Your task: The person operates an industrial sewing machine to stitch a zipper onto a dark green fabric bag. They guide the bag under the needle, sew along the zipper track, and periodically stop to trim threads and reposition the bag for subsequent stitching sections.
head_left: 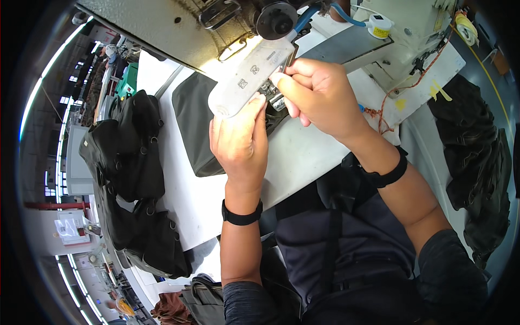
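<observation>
Pinching at the metal fittings [278, 102], the right hand [319, 95] has thumb and fingers nearly together; cannot tell whether a small part sits between them. Left hand [241, 138]: fingers bent, tips just beside the fittings, grip hidden. Fittings lie at 9 o'clock from the right hand, the nearer one. White machine cover [249, 78]: long axis roughly 7 to 1 o'clock, partly over the left fingertips. Dark fabric panel [196, 127]: on table [187, 208], left hand's 9–10 o'clock. Dark bags [132, 154]: farther, 9 o'clock.
</observation>
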The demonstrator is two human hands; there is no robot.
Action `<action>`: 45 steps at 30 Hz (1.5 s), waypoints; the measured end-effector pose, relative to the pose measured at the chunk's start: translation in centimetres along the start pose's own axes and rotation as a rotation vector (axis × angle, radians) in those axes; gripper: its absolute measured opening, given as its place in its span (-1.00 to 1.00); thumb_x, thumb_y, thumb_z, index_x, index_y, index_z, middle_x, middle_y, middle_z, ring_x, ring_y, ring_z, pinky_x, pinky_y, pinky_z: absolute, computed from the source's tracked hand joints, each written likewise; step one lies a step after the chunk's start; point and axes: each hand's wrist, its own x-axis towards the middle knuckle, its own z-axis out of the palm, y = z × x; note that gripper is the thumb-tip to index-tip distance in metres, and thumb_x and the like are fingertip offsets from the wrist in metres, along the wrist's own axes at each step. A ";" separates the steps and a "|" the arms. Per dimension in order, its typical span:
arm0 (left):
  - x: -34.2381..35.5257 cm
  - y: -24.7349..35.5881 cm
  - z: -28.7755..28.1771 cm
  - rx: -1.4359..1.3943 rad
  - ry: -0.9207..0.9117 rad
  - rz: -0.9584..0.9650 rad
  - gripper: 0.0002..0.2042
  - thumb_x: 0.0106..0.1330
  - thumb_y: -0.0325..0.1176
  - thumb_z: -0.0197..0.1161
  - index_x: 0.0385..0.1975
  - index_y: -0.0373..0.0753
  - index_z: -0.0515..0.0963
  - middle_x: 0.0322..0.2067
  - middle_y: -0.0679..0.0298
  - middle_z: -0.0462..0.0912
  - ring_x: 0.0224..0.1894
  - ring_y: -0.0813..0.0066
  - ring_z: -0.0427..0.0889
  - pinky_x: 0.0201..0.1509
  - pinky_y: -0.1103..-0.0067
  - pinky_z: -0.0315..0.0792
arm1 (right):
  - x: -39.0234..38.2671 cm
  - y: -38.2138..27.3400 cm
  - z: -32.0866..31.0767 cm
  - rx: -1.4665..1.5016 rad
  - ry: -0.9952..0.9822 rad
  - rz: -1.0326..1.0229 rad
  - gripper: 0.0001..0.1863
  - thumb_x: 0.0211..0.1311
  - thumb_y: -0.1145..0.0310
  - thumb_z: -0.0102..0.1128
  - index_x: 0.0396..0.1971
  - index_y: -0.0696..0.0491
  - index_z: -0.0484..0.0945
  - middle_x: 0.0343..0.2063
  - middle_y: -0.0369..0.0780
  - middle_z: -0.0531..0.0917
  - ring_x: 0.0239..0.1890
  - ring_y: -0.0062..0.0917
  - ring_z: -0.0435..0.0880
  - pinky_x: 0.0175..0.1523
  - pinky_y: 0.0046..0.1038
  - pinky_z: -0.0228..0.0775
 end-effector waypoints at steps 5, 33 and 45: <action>0.0 0.3 -0.3 0.020 -0.028 -0.019 -0.80 0.21 -0.67 0.51 -0.19 -0.31 0.74 -0.18 0.15 0.84 -0.18 0.28 0.79 -0.08 0.49 0.57 | 0.2 0.1 -0.1 -0.114 -0.015 -0.022 -0.74 0.50 0.33 0.23 -0.30 0.23 0.68 -0.73 -0.32 0.61 -0.75 -0.73 0.46 -0.61 -0.56 0.31; 0.4 -0.8 0.6 -0.080 0.008 -0.014 -0.86 0.24 -0.63 0.46 -0.25 -0.27 0.74 -0.22 0.19 0.83 -0.19 0.30 0.78 -0.03 0.48 0.58 | 0.1 0.2 -0.2 -0.092 -0.026 -0.034 -0.67 0.47 0.27 0.24 -0.17 0.31 0.67 -0.66 -0.24 0.68 -0.70 -0.70 0.57 -0.57 -0.57 0.42; -0.4 -0.6 1.8 0.030 0.074 -0.071 -0.75 0.12 -0.63 0.32 -0.21 -0.21 0.60 -0.16 0.29 0.72 -0.17 0.24 0.66 -0.06 0.40 0.54 | -3.3 -10.2 -13.6 -0.656 0.149 -0.498 -0.63 0.66 0.42 0.03 0.29 0.23 0.61 -0.36 -0.35 0.64 -0.35 -0.75 0.55 -0.16 -0.69 0.40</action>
